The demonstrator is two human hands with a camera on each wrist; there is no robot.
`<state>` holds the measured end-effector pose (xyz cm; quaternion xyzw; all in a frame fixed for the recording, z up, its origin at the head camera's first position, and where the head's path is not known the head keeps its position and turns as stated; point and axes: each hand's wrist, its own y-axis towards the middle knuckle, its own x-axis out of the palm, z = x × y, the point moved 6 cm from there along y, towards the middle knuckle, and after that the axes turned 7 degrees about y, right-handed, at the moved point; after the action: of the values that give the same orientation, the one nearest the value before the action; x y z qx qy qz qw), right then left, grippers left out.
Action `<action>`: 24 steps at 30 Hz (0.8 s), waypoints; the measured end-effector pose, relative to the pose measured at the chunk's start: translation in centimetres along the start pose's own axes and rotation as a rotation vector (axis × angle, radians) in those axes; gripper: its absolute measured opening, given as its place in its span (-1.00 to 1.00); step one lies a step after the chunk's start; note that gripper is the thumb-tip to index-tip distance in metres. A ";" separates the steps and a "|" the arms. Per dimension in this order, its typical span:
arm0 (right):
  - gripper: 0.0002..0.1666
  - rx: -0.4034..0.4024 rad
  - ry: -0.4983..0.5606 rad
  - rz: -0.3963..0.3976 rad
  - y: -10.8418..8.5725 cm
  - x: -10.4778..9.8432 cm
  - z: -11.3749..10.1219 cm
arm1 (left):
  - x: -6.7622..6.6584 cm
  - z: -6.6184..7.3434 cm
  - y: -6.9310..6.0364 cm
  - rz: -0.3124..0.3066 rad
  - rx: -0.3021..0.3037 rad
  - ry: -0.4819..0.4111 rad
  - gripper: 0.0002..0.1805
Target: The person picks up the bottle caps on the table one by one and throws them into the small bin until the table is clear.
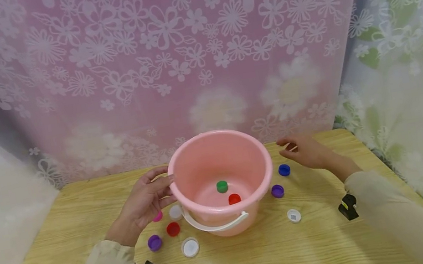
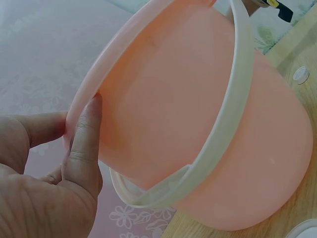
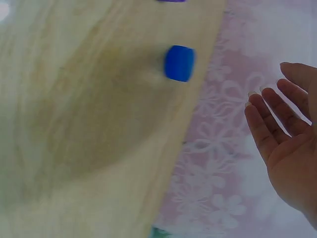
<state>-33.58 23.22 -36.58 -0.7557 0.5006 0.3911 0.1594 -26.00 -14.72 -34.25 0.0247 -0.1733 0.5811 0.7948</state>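
Note:
A pink bucket with a white handle stands upright on the wooden table. Inside it lie a green bottle cap and a red bottle cap. My left hand pinches the bucket's left rim, and the left wrist view shows thumb and fingers at the rim. To the bucket's right, my right hand is raised with loosely bent fingers and holds nothing. Closest to that hand is a blue cap, which also appears as a blue cap in the right wrist view.
Right of the bucket lie a purple cap and a white cap. On the left are another purple cap, a red cap, white caps and a partly hidden pink cap. Floral curtains hang behind the table.

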 end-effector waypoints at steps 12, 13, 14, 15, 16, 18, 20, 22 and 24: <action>-0.51 0.058 -0.066 -0.156 -0.1 3.5 3.0 | 0.0 0.0 0.1 -0.011 0.016 -0.014 -0.61; -0.51 0.061 -0.080 -0.159 -0.1 3.6 3.1 | 0.0 0.0 0.1 -0.012 0.017 -0.015 -0.61; -0.52 0.070 -0.090 -0.164 -0.2 3.7 3.2 | 0.0 0.0 0.1 -0.012 0.016 -0.017 -0.61; -0.52 0.075 -0.098 -0.169 -0.2 3.9 3.2 | 0.0 0.0 0.1 -0.014 0.015 -0.020 -0.61; -0.53 0.075 -0.104 -0.173 -0.1 4.0 3.4 | 0.0 -0.1 0.1 -0.012 0.013 -0.023 -0.61; -0.54 0.079 -0.114 -0.179 -0.1 4.4 3.7 | 0.0 -0.1 0.0 -0.011 0.012 -0.025 -0.60; -0.54 0.081 -0.119 -0.184 -0.1 4.6 4.2 | 0.0 -0.1 0.0 -0.008 0.009 -0.027 -0.60; -0.55 0.078 -0.120 -0.180 -0.1 4.8 4.5 | 0.0 0.0 0.0 -0.008 0.010 -0.027 -0.60; -0.57 0.076 -0.114 -0.176 -0.1 4.9 4.6 | -0.1 -0.1 0.0 -0.006 0.010 -0.025 -0.59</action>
<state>-34.60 23.10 -43.24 -0.7667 0.4368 0.3987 0.2501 -26.02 -14.81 -34.34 0.0365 -0.1803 0.5792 0.7942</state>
